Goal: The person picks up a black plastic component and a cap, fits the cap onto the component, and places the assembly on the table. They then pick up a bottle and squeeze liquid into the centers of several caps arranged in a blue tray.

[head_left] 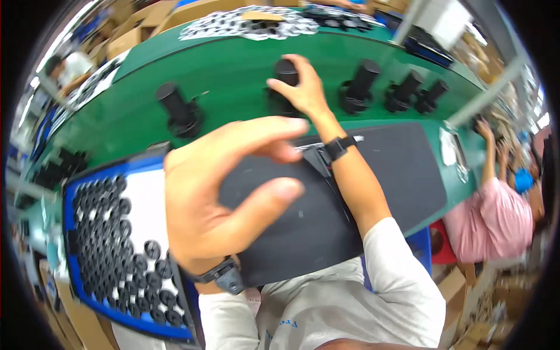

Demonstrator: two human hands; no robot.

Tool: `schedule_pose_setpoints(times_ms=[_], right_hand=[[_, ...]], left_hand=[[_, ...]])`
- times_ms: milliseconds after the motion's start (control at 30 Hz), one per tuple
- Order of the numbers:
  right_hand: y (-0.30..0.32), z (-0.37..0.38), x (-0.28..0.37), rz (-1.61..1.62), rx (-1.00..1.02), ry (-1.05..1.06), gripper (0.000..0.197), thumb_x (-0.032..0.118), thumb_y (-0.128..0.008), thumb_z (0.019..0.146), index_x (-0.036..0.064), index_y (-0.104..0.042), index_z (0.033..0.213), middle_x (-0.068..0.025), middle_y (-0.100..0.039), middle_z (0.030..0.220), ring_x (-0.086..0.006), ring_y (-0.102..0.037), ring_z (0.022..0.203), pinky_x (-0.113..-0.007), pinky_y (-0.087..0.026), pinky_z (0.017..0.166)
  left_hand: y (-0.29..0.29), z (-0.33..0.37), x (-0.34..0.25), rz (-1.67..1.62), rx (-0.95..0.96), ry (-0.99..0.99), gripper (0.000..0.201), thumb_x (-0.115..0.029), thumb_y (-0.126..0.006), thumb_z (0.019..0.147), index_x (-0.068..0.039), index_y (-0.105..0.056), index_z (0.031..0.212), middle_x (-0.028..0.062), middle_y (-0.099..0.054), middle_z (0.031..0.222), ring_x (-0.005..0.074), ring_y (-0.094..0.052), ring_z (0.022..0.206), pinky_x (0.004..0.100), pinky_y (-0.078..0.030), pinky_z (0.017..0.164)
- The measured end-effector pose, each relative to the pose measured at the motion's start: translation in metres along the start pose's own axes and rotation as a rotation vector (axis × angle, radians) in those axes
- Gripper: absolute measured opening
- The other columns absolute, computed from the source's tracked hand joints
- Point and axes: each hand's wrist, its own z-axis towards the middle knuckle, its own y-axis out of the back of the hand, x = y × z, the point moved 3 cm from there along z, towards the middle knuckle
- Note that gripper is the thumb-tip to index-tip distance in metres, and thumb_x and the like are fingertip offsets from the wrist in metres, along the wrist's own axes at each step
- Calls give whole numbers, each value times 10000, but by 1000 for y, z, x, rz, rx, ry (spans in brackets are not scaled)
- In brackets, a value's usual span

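At the left, a blue-edged tray (134, 322) of black round parts (151, 249) lies at about eight o'clock from the left hand (213, 201), which hangs large and near the camera, its thumb and fingers well apart and no object visible between them. From that hand, one black cylinder (173, 103) stands on the green counter (233, 64) toward eleven o'clock, while the black cylinder at the right hand (286, 71) lies toward one o'clock, beyond the dark mat (303, 245). Its long axis runs roughly twelve to six in view. The right hand (304, 87) is far nearer, with the cylinder at its ten o'clock, between spread thumb and fingers; whether they grip or only surround it, I cannot tell. Three more black cylinders (365, 76) stand around its three o'clock.
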Motion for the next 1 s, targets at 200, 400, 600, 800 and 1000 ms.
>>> schedule_pose_setpoints(times_ms=[200, 400, 600, 800, 1000], right_hand=[[21, 15, 58, 160, 31, -97, 580, 206, -808, 686, 85, -528, 1178, -116, -643, 1005, -235, -645, 889, -323, -508, 811], [51, 24, 96, 336, -80, 15, 603, 174, -826, 686, 66, -528, 1199, -102, -643, 1045, -210, -639, 915, -312, -502, 825], [93, 24, 103, 251, -127, 65, 600, 136, -827, 702, 63, -519, 1213, -96, -580, 1112, -178, -590, 969, -282, -492, 839], [109, 33, 93, 361, -172, -21, 576, 192, -795, 740, 62, -511, 1224, -113, -598, 1084, -185, -616, 936, -295, -514, 823], [110, 31, 93, 477, -152, -41, 605, 146, -817, 723, 31, -505, 1229, -106, -589, 1085, -158, -604, 948, -260, -512, 823]], left_hand=[[-7, -1, -16, -4, 91, -130, 397, -129, -722, 744, 54, -632, 1085, 143, -685, 986, 196, -678, 802, 279, -523, 712], [-10, 7, -44, -121, -17, -107, 313, -73, -704, 751, 5, -643, 1048, 89, -669, 806, 163, -662, 698, 279, -530, 644], [73, 38, -68, 513, 3, 125, 360, -188, -688, 831, -30, -587, 1139, 78, -670, 845, 123, -639, 755, 258, -517, 670], [180, -139, 2, 992, 249, 1027, 556, -278, -789, 680, -7, -589, 1121, 156, -654, 965, 248, -649, 870, 346, -523, 759], [188, -238, 42, 1010, 286, 1380, 662, -383, -837, 584, -12, -595, 1076, 153, -645, 939, 266, -636, 866, 355, -506, 773]])
